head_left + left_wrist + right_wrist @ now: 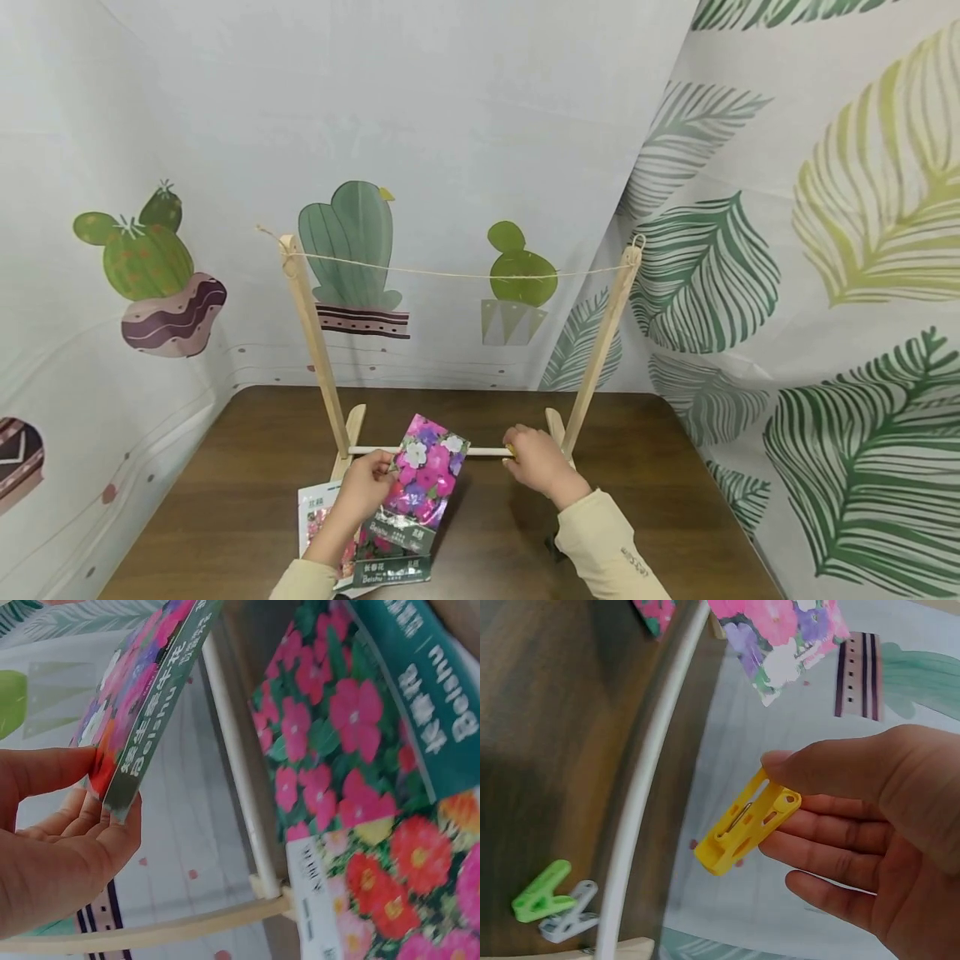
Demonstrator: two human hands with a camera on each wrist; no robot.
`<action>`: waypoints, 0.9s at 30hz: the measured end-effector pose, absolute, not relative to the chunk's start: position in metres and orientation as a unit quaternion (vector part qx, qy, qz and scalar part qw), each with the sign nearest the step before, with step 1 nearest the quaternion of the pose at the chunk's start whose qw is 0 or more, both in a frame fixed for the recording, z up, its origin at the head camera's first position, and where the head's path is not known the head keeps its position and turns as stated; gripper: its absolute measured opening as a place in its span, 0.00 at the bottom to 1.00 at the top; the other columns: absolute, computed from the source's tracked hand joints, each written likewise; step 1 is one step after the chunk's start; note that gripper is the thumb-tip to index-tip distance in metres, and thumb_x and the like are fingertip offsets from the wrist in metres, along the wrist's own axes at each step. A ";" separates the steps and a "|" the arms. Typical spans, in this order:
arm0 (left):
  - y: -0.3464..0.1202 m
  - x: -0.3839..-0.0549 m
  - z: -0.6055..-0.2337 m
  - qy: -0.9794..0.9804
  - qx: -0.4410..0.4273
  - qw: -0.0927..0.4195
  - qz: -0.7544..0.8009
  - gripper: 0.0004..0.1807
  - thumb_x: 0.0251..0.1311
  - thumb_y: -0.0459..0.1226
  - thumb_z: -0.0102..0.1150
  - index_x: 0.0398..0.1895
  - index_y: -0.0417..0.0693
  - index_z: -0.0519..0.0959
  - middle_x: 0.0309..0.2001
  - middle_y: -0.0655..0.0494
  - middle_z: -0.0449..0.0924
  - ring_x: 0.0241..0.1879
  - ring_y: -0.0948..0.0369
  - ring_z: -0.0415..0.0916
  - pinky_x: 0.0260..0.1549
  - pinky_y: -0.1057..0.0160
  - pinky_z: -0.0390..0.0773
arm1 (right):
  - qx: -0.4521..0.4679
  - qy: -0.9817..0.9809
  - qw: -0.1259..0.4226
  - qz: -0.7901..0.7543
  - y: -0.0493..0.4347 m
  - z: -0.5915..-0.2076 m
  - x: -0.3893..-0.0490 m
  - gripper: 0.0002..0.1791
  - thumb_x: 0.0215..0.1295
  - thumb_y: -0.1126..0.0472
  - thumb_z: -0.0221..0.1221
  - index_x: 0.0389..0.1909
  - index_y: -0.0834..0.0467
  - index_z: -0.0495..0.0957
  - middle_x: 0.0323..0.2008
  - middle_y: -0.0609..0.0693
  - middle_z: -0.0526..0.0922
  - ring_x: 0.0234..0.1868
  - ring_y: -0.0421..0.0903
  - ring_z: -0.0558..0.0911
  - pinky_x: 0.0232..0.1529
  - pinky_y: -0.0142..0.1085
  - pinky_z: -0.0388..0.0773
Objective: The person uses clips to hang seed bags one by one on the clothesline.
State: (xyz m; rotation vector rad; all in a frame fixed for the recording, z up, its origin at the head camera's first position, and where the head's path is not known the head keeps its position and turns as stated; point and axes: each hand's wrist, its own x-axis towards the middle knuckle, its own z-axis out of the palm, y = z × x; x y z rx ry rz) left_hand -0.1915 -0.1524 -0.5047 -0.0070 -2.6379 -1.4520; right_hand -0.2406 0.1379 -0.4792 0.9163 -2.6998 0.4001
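My left hand [365, 486] pinches a seed packet [429, 471] printed with pink, purple and white flowers, held up by its edge between thumb and fingers. In the left wrist view that packet [146, 697] tilts above the others. Between the thumb and fingers of my right hand [542, 461] is a yellow clothespin [746, 821], its jaws closed. Below the left hand lie a green-labelled packet [393, 571] with pink flowers and a white-edged packet [311, 500], partly overlapping.
A wooden frame [313, 350] stands on the brown table [480, 533], with a string [442, 272] between its post tops and a white rod [487, 452] low across. A green clothespin [544, 892] and a grey clothespin [570, 915] lie on the table. A printed curtain [465, 108] hangs behind.
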 end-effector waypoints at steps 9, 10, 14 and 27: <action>-0.164 -0.193 -0.482 -0.878 0.004 0.075 -0.473 0.06 0.54 0.24 0.60 0.36 0.34 0.79 0.27 0.52 0.78 0.28 0.61 0.73 0.27 0.66 0.73 | 0.333 -0.916 0.184 0.124 0.138 -0.462 -0.244 0.15 0.47 0.65 0.72 0.34 0.63 0.78 0.28 0.51 0.77 0.28 0.49 0.79 0.31 0.44 0.75; -0.165 -0.194 -0.479 -0.879 0.003 0.078 -0.471 0.07 0.54 0.24 0.60 0.36 0.34 0.79 0.28 0.52 0.79 0.28 0.60 0.73 0.27 0.66 0.73 | 0.337 -0.914 0.188 0.124 0.137 -0.460 -0.244 0.15 0.48 0.65 0.72 0.34 0.63 0.78 0.29 0.51 0.77 0.29 0.49 0.79 0.31 0.43 0.75; -0.171 -0.196 -0.469 -0.880 -0.001 0.083 -0.468 0.07 0.55 0.24 0.60 0.38 0.34 0.79 0.29 0.51 0.79 0.30 0.59 0.75 0.30 0.64 0.74 | 0.345 -0.912 0.192 0.115 0.132 -0.452 -0.245 0.15 0.50 0.64 0.71 0.37 0.62 0.78 0.31 0.50 0.78 0.30 0.47 0.78 0.33 0.42 0.75; -0.186 -0.199 -0.443 -0.884 -0.008 0.099 -0.457 0.09 0.57 0.25 0.59 0.41 0.33 0.78 0.31 0.49 0.81 0.32 0.57 0.77 0.32 0.63 0.75 | 0.359 -0.904 0.217 0.079 0.124 -0.423 -0.249 0.15 0.52 0.63 0.70 0.40 0.60 0.78 0.36 0.50 0.81 0.38 0.49 0.81 0.41 0.42 0.76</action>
